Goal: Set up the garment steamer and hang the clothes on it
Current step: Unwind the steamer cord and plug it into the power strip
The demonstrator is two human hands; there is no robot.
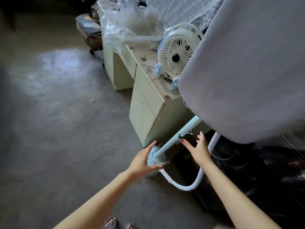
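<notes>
At the bottom edge, toes in sandals [113, 223] stand on the grey floor [57, 129], cut off by the frame. Just beyond them, both bare forearms reach toward the garment steamer's pale blue base [156, 158], which sits on the floor. The left hand [142, 161] is at the left side of the base, fingers [149, 147] straight and spread wide, holding nothing; whether the palm touches the base is hard to tell. The right hand [198, 150] hovers to the right of the base, fingers splayed wide and gripping nothing, close to the slanted pole [179, 136] that rises from the base. A small black clip with thin wires sits on that pole. A ribbed pale hose [200, 172] loops from the base toward the right and up behind the right hand.

Right of the base the floor is dark and cluttered; its contents cannot be made out. Left of the base the floor lies open and wide. Above and right of the base, a large grey padded board [247, 71] hides the pole's top and the hose's end. Behind the base stands a cream surface [148, 90] with cupboard doors, carrying a white and blue fan [177, 57] and crumpled clear plastic [132, 28]. Farther back, a wheeled chair [90, 32] is partly hidden.
</notes>
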